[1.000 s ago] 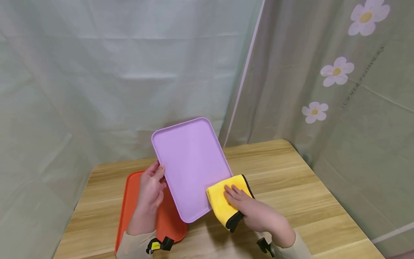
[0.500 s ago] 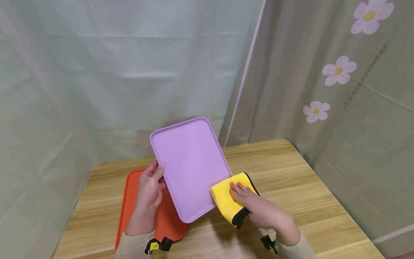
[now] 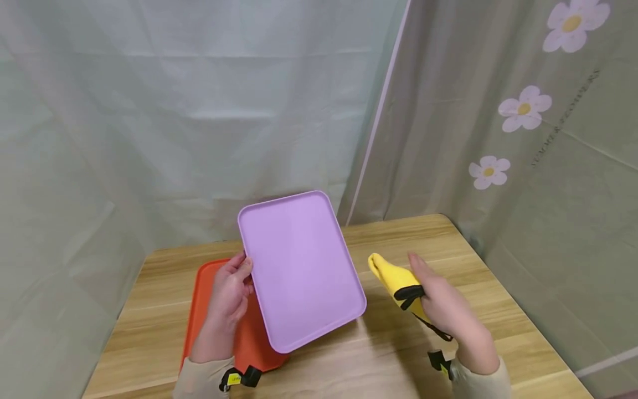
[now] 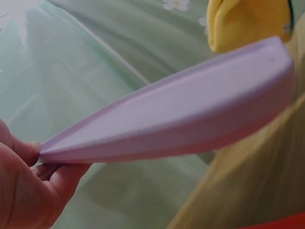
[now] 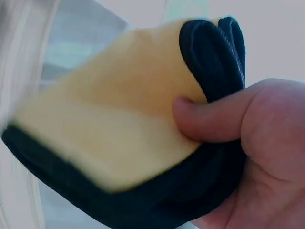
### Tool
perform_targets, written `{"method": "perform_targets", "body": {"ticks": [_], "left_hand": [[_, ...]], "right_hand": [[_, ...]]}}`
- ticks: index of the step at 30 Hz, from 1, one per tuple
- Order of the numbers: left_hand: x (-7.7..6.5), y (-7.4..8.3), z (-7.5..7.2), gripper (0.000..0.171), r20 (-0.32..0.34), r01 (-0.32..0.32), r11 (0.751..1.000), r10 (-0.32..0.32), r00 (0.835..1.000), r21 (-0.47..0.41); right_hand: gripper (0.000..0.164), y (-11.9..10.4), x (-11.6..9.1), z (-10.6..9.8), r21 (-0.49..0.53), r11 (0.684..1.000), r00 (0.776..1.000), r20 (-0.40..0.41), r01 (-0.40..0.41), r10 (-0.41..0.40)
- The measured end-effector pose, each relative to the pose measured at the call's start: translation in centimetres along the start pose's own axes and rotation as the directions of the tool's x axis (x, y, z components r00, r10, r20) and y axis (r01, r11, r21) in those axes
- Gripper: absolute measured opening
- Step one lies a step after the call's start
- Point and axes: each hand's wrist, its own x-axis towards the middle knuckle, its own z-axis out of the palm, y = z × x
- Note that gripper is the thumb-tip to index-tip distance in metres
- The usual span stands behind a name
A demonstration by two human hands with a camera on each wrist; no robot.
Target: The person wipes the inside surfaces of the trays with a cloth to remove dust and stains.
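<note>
My left hand (image 3: 231,293) pinches the left edge of a purple tray (image 3: 304,271), thumb on top and fingers beneath. The tray is raised and tilted, its inner face toward the head camera. To its right, apart from it, my right hand (image 3: 446,302) grips a folded yellow cloth (image 3: 394,274) with black edging. In the right wrist view the thumb lies across the cloth (image 5: 128,109), whose folds hang out to the left; the other fingers are hidden behind it. The left wrist view has the tray (image 4: 181,109) from its side, with the cloth (image 4: 248,24) beyond its far corner.
An orange-red tray (image 3: 251,338) lies on the wooden table (image 3: 478,282), partly covered by the left arm and the purple tray. A pale curtain (image 3: 199,111) hangs behind the table, and a flower-printed curtain (image 3: 573,221) along the right side.
My right hand has moved right with the cloth, off the purple tray's lower right corner, and turned on its side. The purple tray has dropped slightly and shifted a little right.
</note>
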Motion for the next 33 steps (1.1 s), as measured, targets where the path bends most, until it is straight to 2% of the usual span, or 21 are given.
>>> {"method": "perform_targets", "body": {"ticks": [3,9,15,20,28,33], "left_hand": [[0.1,-0.7,0.1,0.049,0.034,0.041,0.999,-0.041,0.999,0.018],[0.7,-3.1,0.9,0.048,0.081,0.089,0.994,-0.094,0.992,0.061],[1.9,-5.2,1.8,0.046,0.107,0.141,0.985,-0.152,0.983,0.1],[3.3,-6.7,2.3,0.048,0.131,0.166,0.979,-0.181,0.975,0.118],[5.0,-8.5,2.7,0.047,0.086,0.196,0.972,-0.208,0.974,0.126],[5.6,-9.2,2.7,0.046,0.059,0.222,0.965,-0.232,0.971,0.136]], "right_hand": [[0.073,0.6,-0.3,-0.8,0.03,0.998,0.998,-0.03,-0.062,0.063],[0.083,1.3,-1.0,-1.7,0.014,0.993,0.992,-0.04,-0.116,0.117],[0.084,1.4,-1.3,-1.5,0.004,0.992,0.991,-0.043,-0.124,0.125],[0.083,1.1,-1.3,-1.2,0.006,0.995,0.993,-0.057,-0.099,0.1],[0.082,0.9,-1.1,-0.8,0.024,0.995,0.995,-0.038,-0.092,0.093],[0.08,0.4,-1.0,-0.7,0.033,0.997,0.996,-0.049,-0.069,0.07]]}}
